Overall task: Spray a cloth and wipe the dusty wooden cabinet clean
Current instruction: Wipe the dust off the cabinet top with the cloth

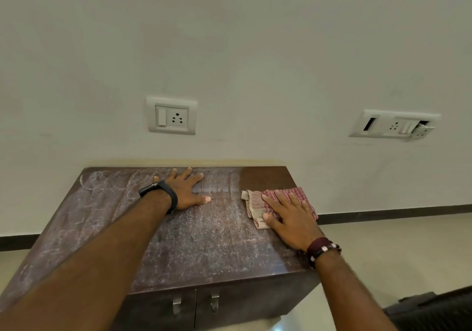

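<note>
With your flat left hand point(187, 190) bracing the cabinet point(204, 241), press the cloth point(278, 203) under your open right hand point(288, 218) through overlapping leftward strokes.

- From my feed the light was soft and even, moderately bright, with a faint greenish-grey cast over the wall point(255, 49).
- I saw no hard shadows, only faint ones under the left hand point(187, 190) and the right hand point(288, 218).
- A mild sheen lay on the front right of the cabinet point(204, 241) top, and its dust film showed clearly.
- Wide-angle distortion bent the skirting line and tilted the right socket plate point(394, 125).
- The near left forearm point(84, 267) looked soft and slightly smeared; the middle was sharper.
</note>
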